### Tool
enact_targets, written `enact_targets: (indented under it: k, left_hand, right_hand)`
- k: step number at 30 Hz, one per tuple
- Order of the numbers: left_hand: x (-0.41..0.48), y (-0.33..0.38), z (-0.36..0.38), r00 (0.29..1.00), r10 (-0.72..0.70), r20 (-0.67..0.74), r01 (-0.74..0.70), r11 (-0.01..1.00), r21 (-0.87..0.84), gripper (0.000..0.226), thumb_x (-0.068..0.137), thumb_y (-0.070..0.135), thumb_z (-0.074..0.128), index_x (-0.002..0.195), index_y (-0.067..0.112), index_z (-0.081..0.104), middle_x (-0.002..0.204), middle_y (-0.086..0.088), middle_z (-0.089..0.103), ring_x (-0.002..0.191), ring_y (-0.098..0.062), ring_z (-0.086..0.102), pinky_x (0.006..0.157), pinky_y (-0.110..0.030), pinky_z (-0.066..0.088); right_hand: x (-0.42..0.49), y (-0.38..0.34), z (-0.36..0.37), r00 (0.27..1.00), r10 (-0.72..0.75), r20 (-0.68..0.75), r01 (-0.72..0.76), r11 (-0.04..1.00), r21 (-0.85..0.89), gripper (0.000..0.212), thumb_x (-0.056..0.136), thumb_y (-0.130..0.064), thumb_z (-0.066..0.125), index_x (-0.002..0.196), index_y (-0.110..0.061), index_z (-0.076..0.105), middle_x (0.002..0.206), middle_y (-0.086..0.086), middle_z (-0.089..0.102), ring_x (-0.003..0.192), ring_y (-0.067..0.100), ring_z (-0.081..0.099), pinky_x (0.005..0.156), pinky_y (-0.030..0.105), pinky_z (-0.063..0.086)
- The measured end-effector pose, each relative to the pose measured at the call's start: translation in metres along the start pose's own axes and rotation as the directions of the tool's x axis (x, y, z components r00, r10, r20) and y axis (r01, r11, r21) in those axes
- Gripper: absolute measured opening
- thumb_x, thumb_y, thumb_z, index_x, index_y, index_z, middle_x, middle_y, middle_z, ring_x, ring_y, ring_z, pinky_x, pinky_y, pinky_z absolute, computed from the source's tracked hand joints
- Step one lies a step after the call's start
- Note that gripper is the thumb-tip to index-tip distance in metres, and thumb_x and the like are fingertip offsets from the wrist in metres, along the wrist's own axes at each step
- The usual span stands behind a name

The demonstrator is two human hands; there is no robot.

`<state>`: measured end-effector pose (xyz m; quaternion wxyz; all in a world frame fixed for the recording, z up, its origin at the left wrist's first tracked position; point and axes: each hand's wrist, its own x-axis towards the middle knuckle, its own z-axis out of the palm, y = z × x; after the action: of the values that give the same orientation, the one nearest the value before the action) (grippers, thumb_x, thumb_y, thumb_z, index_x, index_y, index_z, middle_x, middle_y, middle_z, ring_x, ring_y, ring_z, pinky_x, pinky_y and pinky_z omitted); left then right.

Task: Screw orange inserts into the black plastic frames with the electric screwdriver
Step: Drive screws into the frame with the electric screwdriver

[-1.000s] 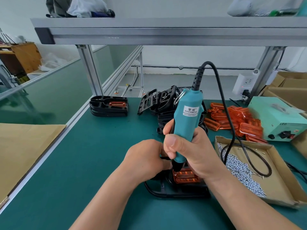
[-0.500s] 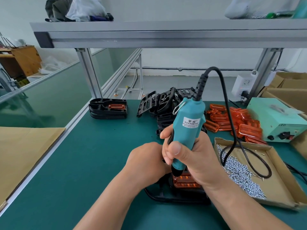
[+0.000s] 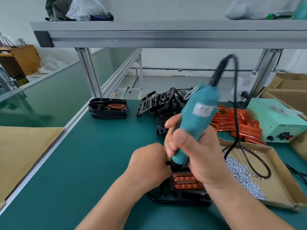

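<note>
Right hand (image 3: 196, 156): fingers and thumb wrapped round the lower body of the screwdriver (image 3: 197, 120).
Screwdriver: teal, blurred, tilted with its top leaning to the right; black tip end pointing down at the frame (image 3: 179, 199), just above the insert (image 3: 186, 180).
Left hand (image 3: 149, 165): knuckles up, fingers curled under beside the tip; whether they pinch anything cannot be told.
Frame: black, flat on the green table (image 3: 83, 155), partly covered by both hands.
Insert: orange, seated in the frame, beneath the right hand.
Cable (image 3: 235, 97): black, arching from the screwdriver's top down into the cardboard tray (image 3: 275, 185).
Screws (image 3: 239, 171): silver, heaped in the tray, right of the hands.
Loose frames (image 3: 166, 103): black pile behind the hands.
Loose inserts (image 3: 239, 125): orange pile beside the green power box (image 3: 279, 120).
Stacked frames (image 3: 108, 108): far left of the table, an orange insert on top.
</note>
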<state>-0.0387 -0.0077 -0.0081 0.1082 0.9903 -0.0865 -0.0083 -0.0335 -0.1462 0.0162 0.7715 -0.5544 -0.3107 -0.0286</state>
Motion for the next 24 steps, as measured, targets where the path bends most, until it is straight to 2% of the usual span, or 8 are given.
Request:
enact_targets:
  k: [2, 4, 7, 10, 14, 18, 21, 24]
  left_hand:
    - [0.0, -0.002, 0.001, 1.0, -0.008, -0.014, 0.007, 1.0, -0.022, 0.024, 0.083, 0.042, 0.06, 0.083, 0.018, 0.059, 0.082, 0.001, 0.062, 0.075, -0.022, 0.063, 0.064, -0.035, 0.054]
    - [0.0, -0.005, 0.002, 1.0, -0.005, 0.008, 0.005, 0.999, -0.047, 0.027, 0.082, 0.043, 0.063, 0.088, 0.017, 0.068, 0.091, -0.001, 0.07, 0.085, -0.024, 0.067, 0.074, -0.039, 0.059]
    - [0.0, -0.01, 0.002, 1.0, 0.002, 0.019, -0.001, 0.998, -0.064, 0.03, 0.083, 0.048, 0.062, 0.091, 0.021, 0.072, 0.097, 0.002, 0.071, 0.09, -0.02, 0.068, 0.079, -0.039, 0.06]
    - [0.001, -0.014, 0.005, 1.0, 0.015, -0.008, -0.015, 0.997, -0.079, 0.028, 0.084, 0.054, 0.06, 0.098, 0.032, 0.07, 0.101, 0.012, 0.065, 0.094, -0.01, 0.063, 0.083, -0.033, 0.056]
    - [-0.001, -0.015, 0.003, 0.998, 0.052, -0.018, -0.053, 0.992, -0.114, 0.045, 0.085, 0.064, 0.06, 0.123, 0.043, 0.067, 0.109, 0.022, 0.059, 0.099, -0.003, 0.057, 0.081, -0.026, 0.045]
    - [-0.001, -0.013, 0.001, 0.998, 0.067, -0.008, -0.067, 0.993, -0.094, 0.044, 0.085, 0.065, 0.061, 0.124, 0.044, 0.067, 0.098, 0.02, 0.052, 0.085, -0.002, 0.052, 0.074, -0.025, 0.042]
    - [-0.002, -0.014, -0.001, 0.996, 0.089, -0.003, -0.089, 0.993, -0.074, 0.039, 0.089, 0.054, 0.061, 0.125, 0.041, 0.068, 0.096, 0.019, 0.05, 0.084, -0.005, 0.05, 0.073, -0.026, 0.039]
    - [-0.001, -0.021, -0.004, 0.995, 0.102, 0.013, -0.101, 0.994, -0.032, 0.038, 0.091, 0.047, 0.059, 0.126, 0.038, 0.069, 0.099, 0.017, 0.053, 0.088, -0.008, 0.055, 0.076, -0.028, 0.045]
  right_hand:
    - [0.008, -0.013, -0.007, 0.997, -0.07, -0.022, 0.072, 0.995, 0.072, 0.042, 0.093, -0.048, 0.079, 0.109, -0.012, 0.067, 0.071, 0.004, 0.057, 0.059, 0.026, 0.053, 0.061, 0.034, 0.047]
    - [0.013, -0.025, -0.02, 0.99, -0.116, -0.078, 0.125, 0.985, 0.122, 0.042, 0.094, -0.048, 0.077, 0.11, -0.011, 0.065, 0.072, 0.003, 0.055, 0.059, 0.022, 0.053, 0.06, 0.031, 0.047]
    - [0.015, -0.03, -0.044, 0.972, -0.107, -0.208, 0.142, 0.977, 0.161, 0.039, 0.092, -0.05, 0.077, 0.106, -0.015, 0.065, 0.071, -0.002, 0.054, 0.06, 0.015, 0.052, 0.059, 0.027, 0.046]
    - [0.012, -0.024, -0.071, 0.918, -0.067, -0.391, 0.138, 0.978, 0.155, 0.029, 0.095, -0.047, 0.073, 0.1, -0.019, 0.065, 0.071, -0.003, 0.052, 0.061, 0.012, 0.05, 0.059, 0.025, 0.045]
    - [0.006, -0.008, -0.099, 0.819, 0.029, -0.573, 0.116, 0.97, 0.214, 0.026, 0.106, -0.042, 0.06, 0.098, -0.017, 0.062, 0.073, -0.004, 0.049, 0.062, 0.011, 0.048, 0.059, 0.023, 0.046]
    - [0.002, -0.003, -0.118, 0.772, 0.084, -0.631, 0.138, 0.945, 0.295, 0.033, 0.098, -0.051, 0.069, 0.099, -0.019, 0.061, 0.073, -0.007, 0.047, 0.065, 0.009, 0.046, 0.062, 0.021, 0.045]
    - [-0.001, -0.002, -0.126, 0.746, 0.095, -0.659, 0.158, 0.936, 0.315, 0.033, 0.098, -0.051, 0.069, 0.098, -0.019, 0.061, 0.074, -0.006, 0.046, 0.066, 0.009, 0.045, 0.063, 0.021, 0.045]
    - [-0.001, 0.0, -0.128, 0.729, 0.116, -0.675, 0.16, 0.93, 0.332, 0.032, 0.098, -0.051, 0.069, 0.096, -0.02, 0.059, 0.073, -0.007, 0.046, 0.066, 0.009, 0.045, 0.062, 0.02, 0.045]
